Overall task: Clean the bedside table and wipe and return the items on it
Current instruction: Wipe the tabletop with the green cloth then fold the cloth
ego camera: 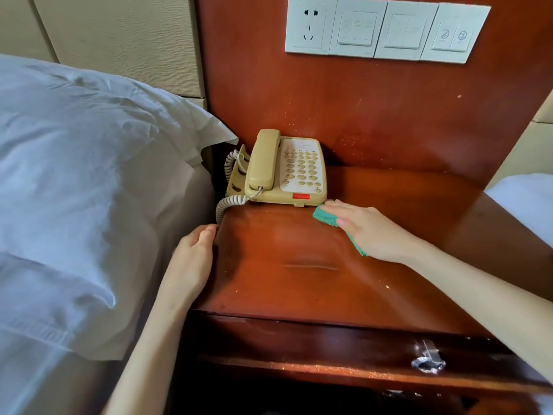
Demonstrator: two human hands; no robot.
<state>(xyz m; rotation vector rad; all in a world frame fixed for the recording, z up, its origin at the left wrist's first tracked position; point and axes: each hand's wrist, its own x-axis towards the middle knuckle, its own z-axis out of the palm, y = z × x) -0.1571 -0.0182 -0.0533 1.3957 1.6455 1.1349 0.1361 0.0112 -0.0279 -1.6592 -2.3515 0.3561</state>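
Right hand (369,227), fingers straight, presses a green cloth (326,218) flat on the bedside table (299,280) just beside the telephone (284,169). Left hand (191,259), relaxed and grasping nothing, rests against the table's left edge.

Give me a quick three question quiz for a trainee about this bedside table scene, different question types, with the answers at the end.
1. True or false: the right hand presses a green cloth flat on the bedside table.
2. Where does the telephone stand? A) front right corner B) back left corner C) on the pillow
3. Fill in: the left hand rests against the table's ____ edge.

Key: 1 true; 2 B; 3 left.
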